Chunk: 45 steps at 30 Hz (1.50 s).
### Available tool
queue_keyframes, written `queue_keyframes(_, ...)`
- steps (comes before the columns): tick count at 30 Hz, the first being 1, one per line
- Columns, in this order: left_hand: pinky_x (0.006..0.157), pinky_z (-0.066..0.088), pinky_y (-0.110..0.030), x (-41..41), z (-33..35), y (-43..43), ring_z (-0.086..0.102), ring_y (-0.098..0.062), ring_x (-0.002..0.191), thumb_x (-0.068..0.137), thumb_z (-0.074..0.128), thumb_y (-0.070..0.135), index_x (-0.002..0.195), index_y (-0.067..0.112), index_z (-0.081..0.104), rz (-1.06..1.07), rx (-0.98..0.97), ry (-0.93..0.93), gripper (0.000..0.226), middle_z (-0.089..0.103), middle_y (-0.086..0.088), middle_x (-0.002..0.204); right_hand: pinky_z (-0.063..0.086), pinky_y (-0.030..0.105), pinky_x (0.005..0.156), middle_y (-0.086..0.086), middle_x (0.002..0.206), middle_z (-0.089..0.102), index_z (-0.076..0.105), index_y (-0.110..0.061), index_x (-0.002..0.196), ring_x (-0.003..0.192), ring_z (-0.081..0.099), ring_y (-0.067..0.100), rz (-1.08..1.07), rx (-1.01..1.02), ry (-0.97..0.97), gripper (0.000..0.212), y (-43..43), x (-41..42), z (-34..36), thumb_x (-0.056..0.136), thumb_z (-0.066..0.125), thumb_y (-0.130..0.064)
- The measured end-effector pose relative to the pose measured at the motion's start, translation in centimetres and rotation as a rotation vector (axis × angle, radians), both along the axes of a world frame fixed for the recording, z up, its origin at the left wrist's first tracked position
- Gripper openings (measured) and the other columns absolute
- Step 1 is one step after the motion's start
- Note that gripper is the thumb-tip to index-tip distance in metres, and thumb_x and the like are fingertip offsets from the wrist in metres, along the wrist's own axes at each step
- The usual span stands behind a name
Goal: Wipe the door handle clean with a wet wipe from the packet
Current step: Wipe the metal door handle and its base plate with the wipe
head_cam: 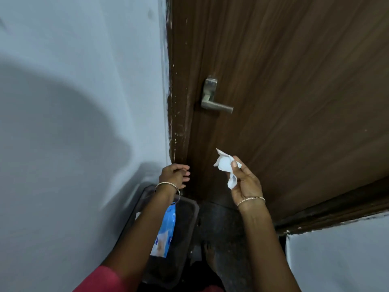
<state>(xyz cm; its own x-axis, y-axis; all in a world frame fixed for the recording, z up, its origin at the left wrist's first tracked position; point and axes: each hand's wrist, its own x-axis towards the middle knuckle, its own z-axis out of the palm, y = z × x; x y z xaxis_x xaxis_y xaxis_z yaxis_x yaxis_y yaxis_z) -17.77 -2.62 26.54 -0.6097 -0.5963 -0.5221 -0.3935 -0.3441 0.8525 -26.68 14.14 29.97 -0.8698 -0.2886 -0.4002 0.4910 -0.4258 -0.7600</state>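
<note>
A metal lever door handle (216,105) sticks out from the brown wooden door (294,81), its lever pointing right. Below it, my right hand (245,183) pinches a crumpled white wet wipe (224,165), held well under the handle and apart from it. My left hand (174,175) hovers near the door's edge, fingers loosely curled and holding nothing. The blue and white wipe packet (165,237) lies on a dark tray-like surface (185,239) under my left forearm, which hides part of it.
A pale grey wall (73,102) stands to the left, meeting the door frame (171,102). Another pale wall section (341,256) is at the lower right. The floor (221,224) is dark, and a bare foot (209,255) shows below.
</note>
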Motion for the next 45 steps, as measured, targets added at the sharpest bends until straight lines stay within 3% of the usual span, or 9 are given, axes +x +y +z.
queue_keyframes(2, 0.061, 0.049, -0.027, -2.3, 1.1, -0.2, 0.064, -0.014, 0.070, 0.097, 0.051, 0.009, 0.106, 0.009, 0.069, 0.009, -0.014, 0.030, 0.020, 0.069, -0.009, 0.093, 0.056, 0.022, 0.060, 0.003, 0.085, 0.076, 0.068, -0.001, 0.113, 0.073, 0.068, 0.012, -0.007, 0.039, 0.095, 0.024, -0.3, -2.5, 1.2, 0.090, 0.066, -0.008)
queue_keyframes(7, 0.068, 0.053, -0.029, -8.3, 3.4, -0.5, 0.067, -0.016, 0.078, 0.098, 0.051, 0.016, 0.106, 0.012, 0.069, 0.090, -0.024, 0.077, 0.020, 0.072, -0.007, 0.097, 0.057, 0.046, 0.085, 0.017, 0.097, 0.073, 0.075, -0.005, 0.093, 0.091, 0.070, 0.027, -0.142, 0.394, 0.444, 0.013, -1.9, -10.4, 4.3, 0.085, 0.075, -0.015)
queue_keyframes(12, 0.066, 0.052, -0.028, -14.1, 4.7, -0.5, 0.066, -0.015, 0.076, 0.099, 0.049, 0.019, 0.109, 0.010, 0.068, 0.148, 0.028, 0.129, 0.023, 0.070, -0.004, 0.090, 0.052, 0.021, 0.083, -0.001, 0.102, 0.071, 0.079, -0.017, 0.089, 0.097, 0.066, 0.005, -0.163, 0.680, 0.986, 0.013, -4.9, -15.9, 5.8, 0.081, 0.079, -0.027)
queue_keyframes(18, 0.066, 0.051, -0.028, -17.8, 5.0, -0.6, 0.065, -0.012, 0.072, 0.099, 0.050, 0.021, 0.097, 0.017, 0.068, 0.289, 0.016, 0.147, 0.019, 0.071, 0.001, 0.083, 0.055, 0.037, 0.088, 0.009, 0.109, 0.073, 0.073, -0.006, 0.113, 0.100, 0.069, 0.023, 0.184, 0.825, 1.405, 0.024, -8.9, -17.2, 2.8, 0.091, 0.069, -0.013)
queue_keyframes(24, 0.063, 0.053, -0.026, -18.5, 5.5, -2.1, 0.065, -0.013, 0.071, 0.099, 0.048, 0.013, 0.101, 0.014, 0.069, 0.384, -0.041, 0.169, 0.022, 0.071, -0.003, 0.083, 0.044, 0.039, 0.093, -0.003, 0.098, 0.075, 0.070, -0.019, 0.116, 0.092, 0.066, 0.016, 0.163, 1.113, 1.645, 0.024, -11.0, -17.4, 2.0, 0.095, 0.062, -0.027)
queue_keyframes(30, 0.069, 0.056, -0.033, -17.9, 5.2, -2.9, 0.069, -0.022, 0.076, 0.098, 0.049, 0.010, 0.093, 0.016, 0.072, 0.466, -0.037, 0.176, 0.024, 0.073, -0.006, 0.082, 0.046, 0.037, 0.084, -0.001, 0.072, 0.073, 0.074, -0.019, 0.091, 0.076, 0.067, 0.018, 0.107, 1.231, 1.686, 0.013, -13.8, -16.5, 3.3, 0.089, 0.068, -0.031)
queue_keyframes(36, 0.056, 0.050, -0.022, -18.0, 5.1, -2.8, 0.067, -0.009, 0.068, 0.099, 0.048, 0.016, 0.099, 0.017, 0.070, 0.412, 0.017, 0.152, 0.022, 0.074, 0.002, 0.082, 0.038, 0.039, 0.089, -0.004, 0.080, 0.075, 0.074, -0.021, 0.108, 0.080, 0.066, 0.017, 0.174, 1.225, 1.707, 0.019, -8.9, -18.3, 3.6, 0.091, 0.066, -0.028)
queue_keyframes(41, 0.056, 0.052, -0.023, -18.3, 5.8, -3.1, 0.068, -0.010, 0.070, 0.100, 0.045, 0.016, 0.090, 0.022, 0.069, 0.333, 0.054, 0.199, 0.026, 0.074, 0.002, 0.085, 0.038, 0.039, 0.084, -0.004, 0.078, 0.074, 0.075, -0.023, 0.100, 0.077, 0.066, 0.019, 0.237, 1.231, 1.583, 0.015, -7.0, -18.5, 4.9, 0.091, 0.066, -0.029)
queue_keyframes(45, 0.054, 0.052, -0.024, -18.4, 6.6, -3.9, 0.066, -0.008, 0.061, 0.099, 0.046, 0.012, 0.085, 0.020, 0.065, 0.340, 0.077, 0.236, 0.025, 0.070, 0.001, 0.081, 0.040, 0.039, 0.084, 0.000, 0.082, 0.072, 0.072, -0.024, 0.094, 0.084, 0.064, 0.024, 0.345, 1.425, 1.540, 0.012, -11.8, -16.1, 6.0, 0.092, 0.062, -0.030)
